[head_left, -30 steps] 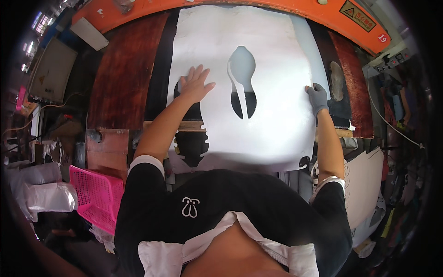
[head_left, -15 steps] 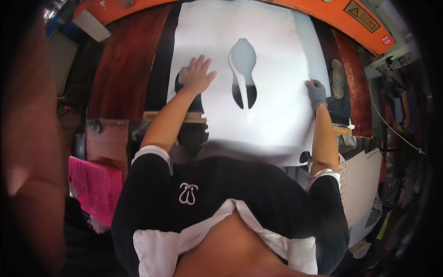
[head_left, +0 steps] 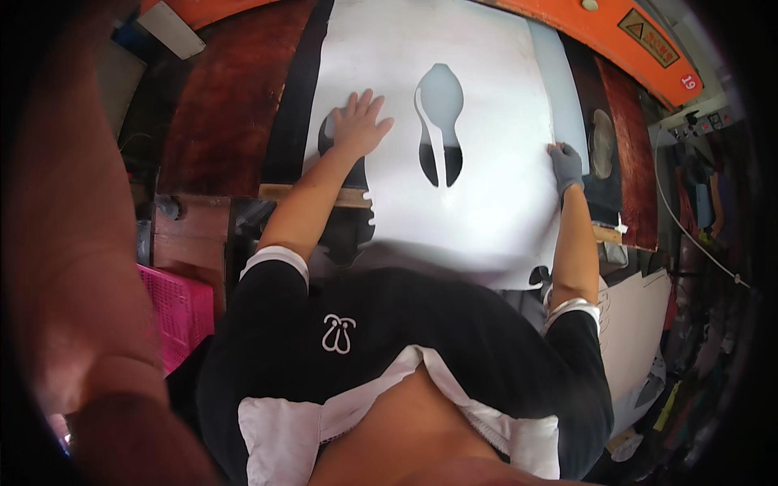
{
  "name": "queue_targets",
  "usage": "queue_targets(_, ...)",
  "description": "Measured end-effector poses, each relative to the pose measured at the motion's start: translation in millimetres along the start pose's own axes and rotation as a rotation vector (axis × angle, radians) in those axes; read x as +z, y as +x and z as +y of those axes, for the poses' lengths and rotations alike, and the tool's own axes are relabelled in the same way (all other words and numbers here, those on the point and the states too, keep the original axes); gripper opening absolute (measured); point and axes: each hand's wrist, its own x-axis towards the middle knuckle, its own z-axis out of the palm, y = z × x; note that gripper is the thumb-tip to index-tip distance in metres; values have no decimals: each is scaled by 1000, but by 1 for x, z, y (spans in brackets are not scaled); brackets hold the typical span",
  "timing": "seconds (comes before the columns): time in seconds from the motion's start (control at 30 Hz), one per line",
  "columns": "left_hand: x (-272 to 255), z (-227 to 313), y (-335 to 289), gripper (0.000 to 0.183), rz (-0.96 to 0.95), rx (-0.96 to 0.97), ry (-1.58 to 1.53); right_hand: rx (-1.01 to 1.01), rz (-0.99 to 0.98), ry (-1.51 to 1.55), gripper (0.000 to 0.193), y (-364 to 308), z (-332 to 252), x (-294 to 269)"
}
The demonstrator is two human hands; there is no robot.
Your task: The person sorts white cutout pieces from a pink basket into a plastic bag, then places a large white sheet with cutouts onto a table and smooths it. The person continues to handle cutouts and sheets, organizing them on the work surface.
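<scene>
One step of steadying seems to be in hand on my feed: the left hand (head_left: 361, 130) rests palm down, fingers spread, by the left edge of a broad white sheet (head_left: 498, 206), while the right hand (head_left: 554, 149), in a grey glove, has its fingertips pinched on the right edge. They are well apart, with most of the sheet between them. I judge that the next move calls for a light palm and an even hold, since so limp a sheet could skew or crease.

Sweeping from the left, I get a large blurred forearm (head_left: 89, 243), too close for me to tell whose. Behind it sits a pink basket (head_left: 174, 312) of perforated plastic. Next come the streaked, glossy, reddish-brown boards of the worktop (head_left: 219, 121), then the white sheet across the middle, smooth and matte, its lower left edge notched and its near end bending toward the wearer's body. A sole-shaped cut-out pierces it, showing pale blue and black beneath, with a slim white strip (head_left: 438, 146) running down inside. Under its right edge lies a smooth pale blue sheet (head_left: 571, 105); beyond that, a dull, rounded oblong piece (head_left: 600, 144) on black. Farthest right, an orange beam (head_left: 600, 28) curves overhead.
</scene>
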Motion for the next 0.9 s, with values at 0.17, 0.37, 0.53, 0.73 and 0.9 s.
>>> queue_targets(0.17,0,2,1,58,3,1,-13,-24,0,-11,34,-7,-9,-3)
queue_targets(0.37,-2,3,-1,58,-21,-20,-24,0,-38,83,31,-10,-13,-4)
queue_targets(0.53,-2,0,-3,59,-7,4,-30,14,-13,5,47,2,2,-5)
queue_targets(0.73,3,-3,-3,57,-2,-13,-56,17,-8,119,33,7,10,-2)
queue_targets(0.9,2,-2,-3,58,-11,-16,-81,11,-25,95,27,4,7,-3)
